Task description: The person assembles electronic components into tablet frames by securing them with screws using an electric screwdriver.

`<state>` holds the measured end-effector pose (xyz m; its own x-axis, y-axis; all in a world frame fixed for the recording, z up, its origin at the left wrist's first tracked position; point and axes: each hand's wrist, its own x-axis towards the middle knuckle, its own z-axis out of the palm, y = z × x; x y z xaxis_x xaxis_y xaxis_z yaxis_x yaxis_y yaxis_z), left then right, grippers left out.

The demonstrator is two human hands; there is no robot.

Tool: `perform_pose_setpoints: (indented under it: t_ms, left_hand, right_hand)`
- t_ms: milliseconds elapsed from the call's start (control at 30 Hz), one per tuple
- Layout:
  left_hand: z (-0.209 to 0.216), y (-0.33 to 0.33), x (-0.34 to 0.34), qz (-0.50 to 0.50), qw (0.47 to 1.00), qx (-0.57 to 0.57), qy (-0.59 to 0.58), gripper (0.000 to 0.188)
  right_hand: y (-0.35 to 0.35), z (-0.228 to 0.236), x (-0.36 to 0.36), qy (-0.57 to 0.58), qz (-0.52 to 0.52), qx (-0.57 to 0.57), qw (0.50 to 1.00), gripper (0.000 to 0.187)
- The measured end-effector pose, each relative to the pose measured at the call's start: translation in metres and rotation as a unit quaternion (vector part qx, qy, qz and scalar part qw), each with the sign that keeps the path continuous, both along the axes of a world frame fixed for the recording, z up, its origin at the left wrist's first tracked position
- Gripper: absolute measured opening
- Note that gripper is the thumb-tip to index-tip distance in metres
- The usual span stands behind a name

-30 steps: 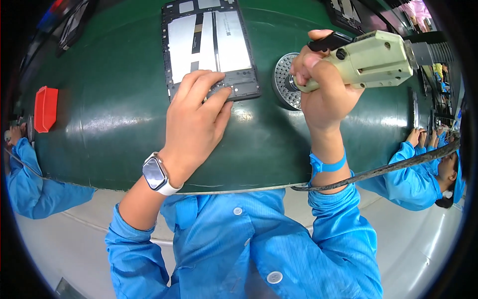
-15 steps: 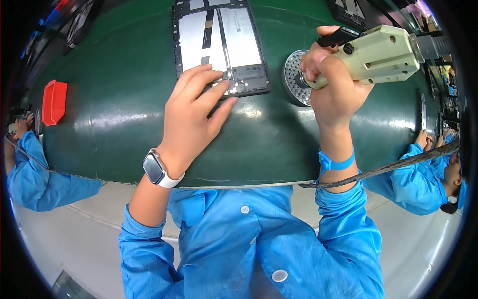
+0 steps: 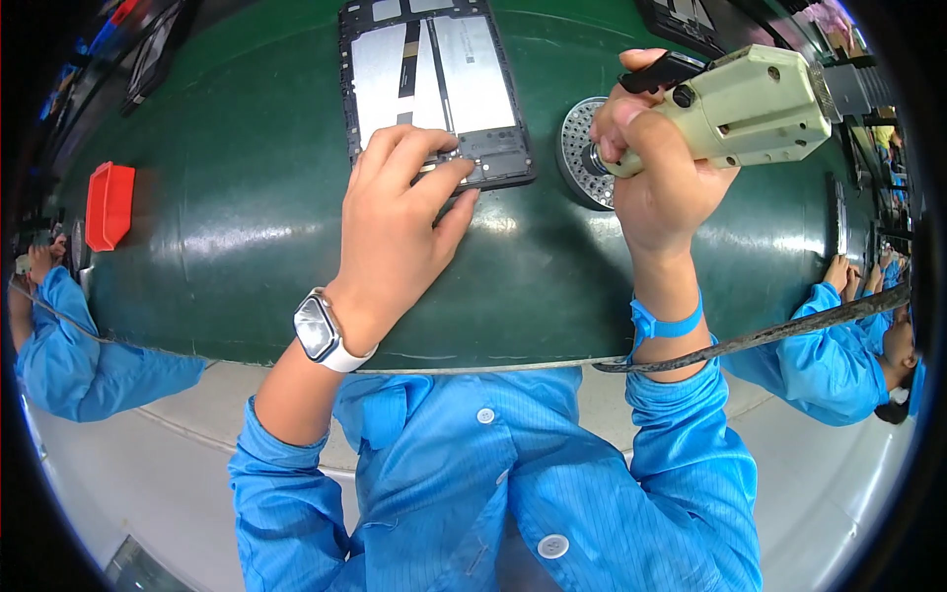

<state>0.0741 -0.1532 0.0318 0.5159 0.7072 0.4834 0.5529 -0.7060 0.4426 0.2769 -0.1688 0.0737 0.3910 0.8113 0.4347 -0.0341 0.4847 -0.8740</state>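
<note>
Evidently, our two hands are apart, each at its own thing. Our left hand (image 3: 400,212) lies on the near end of the opened tablet (image 3: 431,84), fingers loosely parted and thumb clear of them, gripping nothing that we can see; our right hand (image 3: 666,183) is wrapped round the pale-green power screwdriver (image 3: 758,111), its nose at the perforated metal dish (image 3: 573,148) – touching or not, we cannot tell. The tablet lies flat on the green tabletop (image 3: 266,286), ahead of us and left of the dish. We judge it light, thin and fairly stiff, yet fragile inside: the silvery plate (image 3: 483,89) looks slick, and the dark strips (image 3: 407,69) could snag or tear. We would take hold along the black frame (image 3: 346,94) – on its long sides, well off those strips.
</note>
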Motion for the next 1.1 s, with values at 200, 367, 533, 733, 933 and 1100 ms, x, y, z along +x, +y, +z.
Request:
perform_pose_setpoints:
  t_ms: [200, 367, 533, 733, 933, 1100]
  left_hand:
    - [0.0, -0.006, 0.006, 0.021, 1.0, 0.006, 0.013, 0.023]
    - [-0.001, -0.011, 0.011, 0.047, 0.999, 0.007, 0.023, 0.021]
    - [0.005, -0.022, 0.028, 0.104, 0.987, 0.034, 0.117, 0.025]
    - [0.012, -0.014, 0.015, 0.075, 0.994, -0.039, 0.072, 0.023]
    - [0.004, 0.008, -0.015, 0.029, 0.996, -0.033, -0.077, 0.015]
    - [0.005, 0.007, -0.003, -0.022, 1.0, 0.02, -0.011, 0.024]
  right_hand:
    - [0.0, -0.001, 0.002, -0.007, -0.003, 0.005, 1.0, 0.028]
    - [-0.001, 0.0, 0.001, -0.007, -0.007, 0.006, 1.0, 0.028]
    - [-0.002, 0.0, -0.002, -0.026, -0.006, 0.005, 1.0, 0.029]
    - [-0.001, -0.004, -0.001, -0.022, -0.017, 0.008, 1.0, 0.028]
    - [0.001, 0.003, -0.002, -0.032, -0.014, 0.017, 0.999, 0.027]
    - [0.002, 0.003, 0.005, -0.049, -0.029, 0.004, 0.998, 0.027]
